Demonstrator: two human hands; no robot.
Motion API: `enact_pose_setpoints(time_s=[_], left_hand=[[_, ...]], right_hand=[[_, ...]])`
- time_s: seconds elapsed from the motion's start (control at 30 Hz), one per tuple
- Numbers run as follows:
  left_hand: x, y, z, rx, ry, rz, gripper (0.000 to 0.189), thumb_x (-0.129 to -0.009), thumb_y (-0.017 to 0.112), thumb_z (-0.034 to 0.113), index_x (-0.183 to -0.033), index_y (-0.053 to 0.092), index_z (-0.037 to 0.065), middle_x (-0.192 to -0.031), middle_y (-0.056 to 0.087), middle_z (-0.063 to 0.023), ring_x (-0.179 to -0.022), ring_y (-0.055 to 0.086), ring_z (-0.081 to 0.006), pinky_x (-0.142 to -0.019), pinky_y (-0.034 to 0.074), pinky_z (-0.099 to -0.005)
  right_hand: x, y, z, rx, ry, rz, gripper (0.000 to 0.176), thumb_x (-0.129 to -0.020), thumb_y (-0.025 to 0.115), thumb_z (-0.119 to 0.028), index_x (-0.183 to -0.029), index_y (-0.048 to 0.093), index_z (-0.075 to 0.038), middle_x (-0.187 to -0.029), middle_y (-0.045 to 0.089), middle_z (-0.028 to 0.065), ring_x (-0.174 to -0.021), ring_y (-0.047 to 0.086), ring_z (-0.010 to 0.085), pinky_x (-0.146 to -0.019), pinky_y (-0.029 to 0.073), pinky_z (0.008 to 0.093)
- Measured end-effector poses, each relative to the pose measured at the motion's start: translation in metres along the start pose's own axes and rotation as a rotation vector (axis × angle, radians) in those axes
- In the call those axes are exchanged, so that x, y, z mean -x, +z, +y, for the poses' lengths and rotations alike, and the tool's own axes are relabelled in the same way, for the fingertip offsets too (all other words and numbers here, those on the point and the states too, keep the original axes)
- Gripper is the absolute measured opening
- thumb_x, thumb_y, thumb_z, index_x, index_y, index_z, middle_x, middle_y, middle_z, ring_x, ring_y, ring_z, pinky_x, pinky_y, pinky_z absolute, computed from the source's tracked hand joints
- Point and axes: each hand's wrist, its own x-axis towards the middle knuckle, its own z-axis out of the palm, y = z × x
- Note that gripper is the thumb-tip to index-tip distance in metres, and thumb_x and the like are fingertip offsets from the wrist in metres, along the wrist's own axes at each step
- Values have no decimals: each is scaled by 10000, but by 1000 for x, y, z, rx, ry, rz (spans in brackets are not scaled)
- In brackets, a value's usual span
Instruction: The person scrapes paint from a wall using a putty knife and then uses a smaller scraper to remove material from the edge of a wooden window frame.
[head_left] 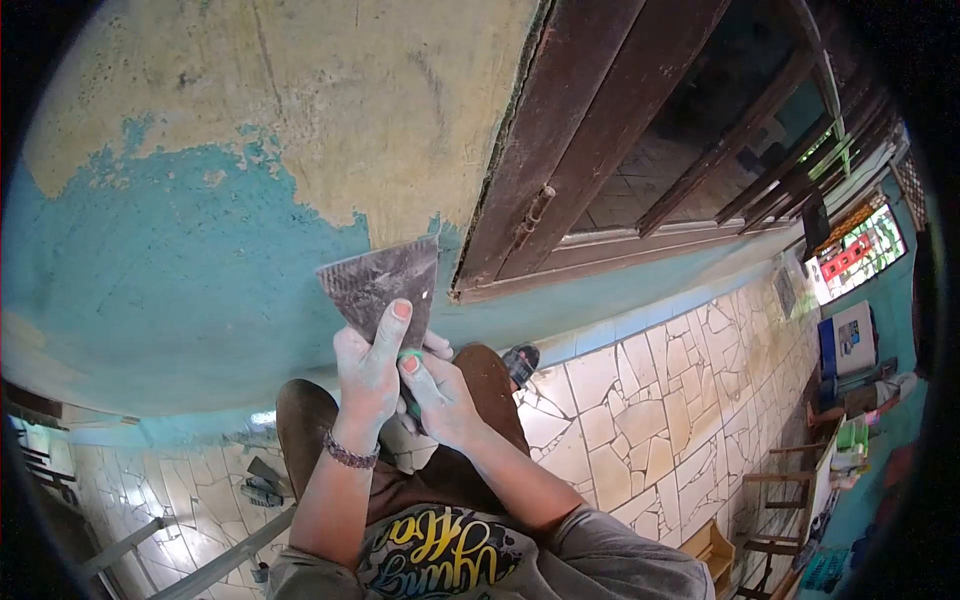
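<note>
A wide metal scraper [380, 283] with a green handle rests blade-first against the wall [200, 250], at the line where teal paint meets bare yellowish plaster. My left hand [370, 370] grips it, with the index finger stretched along the blade. My right hand [440, 395] wraps the handle just below. Both hands are dusted white. A beaded bracelet sits on my left wrist.
A dark wooden window frame [590, 130] with a hinge stands right of the scraper. Below lies a cracked-stone tile floor [640, 410], my sandalled foot [520, 362], and a metal bar at the lower left. Wooden stools and coloured boxes [850, 340] stand at the far right.
</note>
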Motion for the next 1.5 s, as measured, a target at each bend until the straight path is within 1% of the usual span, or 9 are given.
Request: enact_pose_setpoints(time_s=[0.27, 0.37, 0.6, 0.77, 0.9, 1.2, 1.3, 1.4, 1.5], left_hand=[[-7, 7, -4, 45, 96, 98, 297, -925, 643, 256, -894, 601, -36, -654, 631, -112, -537, 627, -203, -510, 533, -326], [-7, 2, 3, 8, 32, 28, 290, -927, 639, 249, -904, 600, -37, -666, 633, -108, -543, 627, -199, -514, 532, -323], [-6, 1, 2, 7, 58, 45, 280, -931, 633, 239, -911, 600, -39, -670, 633, -105, -533, 621, -201, -511, 528, -318], [-5, -1, 4, -3, 56, 20, 292, -927, 640, 248, -933, 600, -41, -677, 631, -107, -532, 621, -197, -511, 526, -315], [-6, -2, 8, 45, 21, 24, 276, -919, 662, 225, -908, 643, -50, -678, 653, -85, -556, 623, -159, -517, 501, -281], [-10, -7, 12, -23, 54, 9, 315, -911, 664, 278, -912, 612, -33, -671, 640, -99, -538, 621, -187, -515, 522, -316], [-12, -15, 9, -92, 31, -22, 313, -910, 666, 269, -911, 616, -40, -696, 646, -94, -538, 618, -182, -518, 525, -314], [-13, -9, 11, -21, 74, 1, 296, -910, 669, 251, -916, 622, -41, -713, 650, -88, -541, 618, -176, -518, 525, -307], [-12, -6, 14, 5, 44, 61, 263, -891, 696, 205, -829, 664, -49, -696, 650, -72, -531, 583, -119, -488, 462, -258]], right_hand=[[-5, -5, -2, 124, -80, 4, 459, -1037, 409, -341, -765, 551, 1, -843, 523, 61, -525, 499, 93, -411, 408, 239], [-7, 7, -10, 79, -81, 76, 484, -1035, 412, -352, -703, 521, -17, -619, 502, 13, -434, 467, 88, -399, 383, 237], [-4, 3, 0, 100, -59, 51, 435, -1041, 397, -323, -797, 555, -1, -806, 548, 57, -518, 500, 85, -409, 403, 237], [-4, 10, -7, 62, -42, 70, 441, -1036, 424, -327, -759, 547, -6, -620, 512, 14, -461, 487, 83, -408, 387, 236], [-6, 16, -7, 77, 56, 126, 408, -1039, 420, -293, -784, 555, -4, -626, 531, 11, -477, 493, 82, -442, 397, 235], [-11, 20, 5, 126, -124, 89, 408, -1050, 357, -330, -910, 568, -11, -704, 551, 25, -508, 504, 74, -414, 386, 217], [-11, 19, -3, 101, -16, 51, 401, -1050, 366, -311, -925, 586, 0, -722, 573, 24, -578, 511, 80, -510, 421, 237], [-20, 26, -1, 306, -367, 211, 408, -1043, 400, -269, -763, 548, -11, -642, 548, 11, -569, 514, 85, -536, 422, 258], [-18, 29, -3, 263, -251, 227, 404, -1040, 403, -255, -768, 566, -4, -658, 561, 22, -619, 527, 111, -607, 436, 284]])
